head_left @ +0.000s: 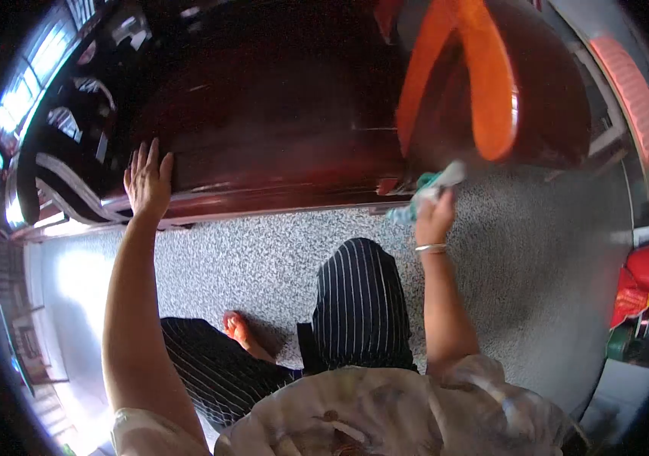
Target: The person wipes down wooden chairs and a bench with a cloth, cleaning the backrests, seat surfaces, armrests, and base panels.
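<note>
A long, glossy dark wooden bench (279, 114) stretches across in front of me. My left hand (148, 181) lies on its seat near the left front edge, fingers spread and pointing away from me. My right hand (435, 216), with a bangle at the wrist, is closed round a green and white cloth (435, 186). The cloth bunches up out of the fist, close to the bench's front edge at the right, and is slightly blurred. Just beyond it stands a bright orange, upside-down-V-shaped piece (495, 99) at the bench's right end.
Speckled grey floor (264, 258) lies between the bench and my striped trousers (359, 304). Curved, carved woodwork (74, 186) rises at the bench's left end. Along the right are a pink ribbed object (628, 99) and red items (636, 285). Bright windows (36, 68) show at upper left.
</note>
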`<state>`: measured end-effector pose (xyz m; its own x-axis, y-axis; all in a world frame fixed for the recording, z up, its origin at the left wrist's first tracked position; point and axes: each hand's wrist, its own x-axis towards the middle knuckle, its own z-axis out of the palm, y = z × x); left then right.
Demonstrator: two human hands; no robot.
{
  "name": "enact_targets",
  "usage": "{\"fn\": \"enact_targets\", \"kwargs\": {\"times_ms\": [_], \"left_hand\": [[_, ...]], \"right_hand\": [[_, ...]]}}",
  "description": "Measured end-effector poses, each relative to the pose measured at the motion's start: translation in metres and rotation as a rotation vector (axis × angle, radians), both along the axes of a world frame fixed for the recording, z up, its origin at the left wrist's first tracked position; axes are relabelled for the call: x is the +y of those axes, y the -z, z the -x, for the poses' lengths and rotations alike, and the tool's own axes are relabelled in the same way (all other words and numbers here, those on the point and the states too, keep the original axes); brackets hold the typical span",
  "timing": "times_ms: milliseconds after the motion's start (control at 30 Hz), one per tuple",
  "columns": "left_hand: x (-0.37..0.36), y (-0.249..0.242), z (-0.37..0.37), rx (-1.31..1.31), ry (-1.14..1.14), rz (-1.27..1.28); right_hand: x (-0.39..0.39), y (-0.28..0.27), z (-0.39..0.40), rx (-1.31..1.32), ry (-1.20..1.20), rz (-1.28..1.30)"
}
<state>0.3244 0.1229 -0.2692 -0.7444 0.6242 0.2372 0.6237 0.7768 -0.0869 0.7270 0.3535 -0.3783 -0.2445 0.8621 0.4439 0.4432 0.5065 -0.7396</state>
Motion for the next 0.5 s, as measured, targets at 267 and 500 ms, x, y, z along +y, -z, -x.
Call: {"fn": "enact_targets", "kwargs": {"times_ms": [267,500], "left_hand": [[0.003,-0.002,-0.007,0.072,-0.021,-0.017],[-0.001,0.01,0.007,0.109,0.031,-0.091]], "right_hand": [[0.023,-0.197,0.101,0.301,-0.14,-0.342],[0.032,-0.143,0.084,-0.06,-0.083,-0.773]]}}
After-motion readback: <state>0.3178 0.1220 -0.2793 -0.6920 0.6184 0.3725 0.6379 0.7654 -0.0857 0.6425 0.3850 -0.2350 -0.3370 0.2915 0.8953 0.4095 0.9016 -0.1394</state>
